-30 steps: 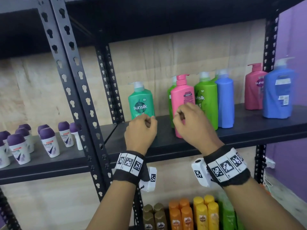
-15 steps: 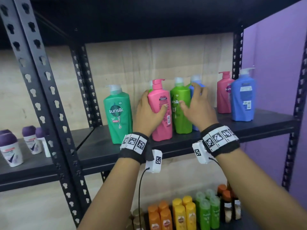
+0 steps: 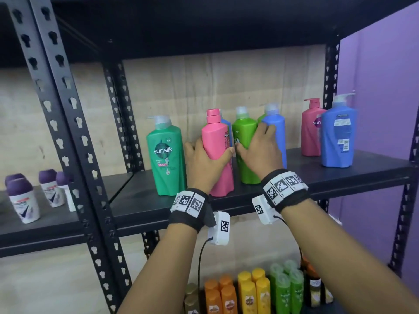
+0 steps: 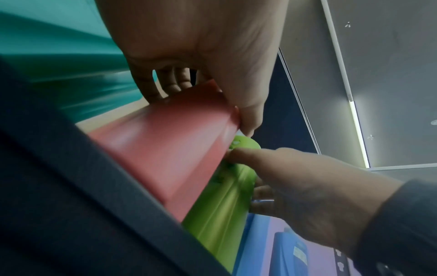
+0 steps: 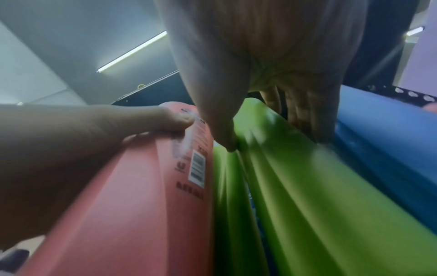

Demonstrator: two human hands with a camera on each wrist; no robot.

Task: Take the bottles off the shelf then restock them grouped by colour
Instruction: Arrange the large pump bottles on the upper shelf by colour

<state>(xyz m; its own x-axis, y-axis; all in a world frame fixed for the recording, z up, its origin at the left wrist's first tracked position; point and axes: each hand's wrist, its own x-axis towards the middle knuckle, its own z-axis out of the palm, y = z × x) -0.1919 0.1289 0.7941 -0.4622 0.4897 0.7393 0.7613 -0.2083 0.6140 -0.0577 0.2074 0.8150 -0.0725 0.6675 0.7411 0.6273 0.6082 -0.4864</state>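
I am standing at the black shelf (image 3: 249, 196), where mixed-colour pump bottles are sitting side by side, so I am clearing them two at a time. My left hand (image 3: 205, 164) is wrapping round the pink bottle (image 3: 216, 141), thumb in front and fingers behind, seemingly ready to lift. My right hand (image 3: 260, 152) is curling round the lime-green bottle (image 3: 243, 134), fingers wedging between it and the blue bottle (image 3: 277, 128) to part them.

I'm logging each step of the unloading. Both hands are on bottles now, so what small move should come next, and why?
Probably lift both bottles and draw them off the shelf. The left hand already grips the pink bottle and the right hand grips the light green bottle, both still among their neighbours.
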